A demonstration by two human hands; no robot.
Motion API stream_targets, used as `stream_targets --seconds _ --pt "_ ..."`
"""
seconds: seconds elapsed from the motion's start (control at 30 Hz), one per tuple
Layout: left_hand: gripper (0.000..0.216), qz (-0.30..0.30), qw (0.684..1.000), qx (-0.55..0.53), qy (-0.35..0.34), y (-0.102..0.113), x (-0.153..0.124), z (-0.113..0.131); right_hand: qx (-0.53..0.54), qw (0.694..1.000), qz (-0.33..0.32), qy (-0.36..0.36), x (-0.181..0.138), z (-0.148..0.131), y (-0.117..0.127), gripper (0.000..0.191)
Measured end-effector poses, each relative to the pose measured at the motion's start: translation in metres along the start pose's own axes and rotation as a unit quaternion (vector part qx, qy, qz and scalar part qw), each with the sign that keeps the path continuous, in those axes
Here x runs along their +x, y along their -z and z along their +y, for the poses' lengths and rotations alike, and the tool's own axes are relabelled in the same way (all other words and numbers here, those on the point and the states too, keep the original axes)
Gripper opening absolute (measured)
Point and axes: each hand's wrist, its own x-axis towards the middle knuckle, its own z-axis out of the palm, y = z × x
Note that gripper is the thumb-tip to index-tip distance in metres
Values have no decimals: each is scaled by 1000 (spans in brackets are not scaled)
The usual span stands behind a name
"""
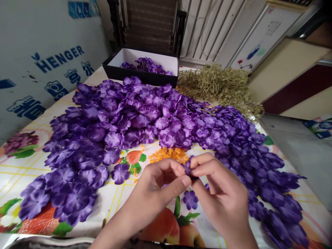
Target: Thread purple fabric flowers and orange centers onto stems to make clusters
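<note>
Both hands meet over the front middle of the table, their fingertips pinched on one small purple artificial flower [187, 168]. My left hand [162, 183] grips it between thumb and index finger. On its other side my right hand [220, 190] pinches it too; most of the flower is hidden by the fingers. Just beyond the hands lies a small heap of orange flower centres [168, 155]. Below the fingers a loose purple flower [190, 200] rests on the cloth. A large pile of purple petals [145, 110] curves around the hands.
A black box [140, 75] with a white inside holds purple flowers at the back. Green plastic stems [215, 83] are heaped at the back right. The fruit-print tablecloth [114, 207] covers the table. Behind stands a dark chair [150, 24]; a HENGER-marked panel [52, 34] is at left.
</note>
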Motion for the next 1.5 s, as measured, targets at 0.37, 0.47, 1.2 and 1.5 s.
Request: stream_targets --seconds 0.37,0.47,1.2,1.5 --pt "21 8 1000 12 3 -2 -2 2 2 1000 -4 -19 1 -1 0 25" --pt "22 15 1000 25 -2 -1 -2 2 20 999 -10 -48 1 -3 0 22" --pt "16 58 992 109 -39 5 -3 -1 29 979 -115 -164 0 3 2 14" --pt "18 67 979 191 -26 3 0 0 -31 983 10 -182 3 0 -3 27"
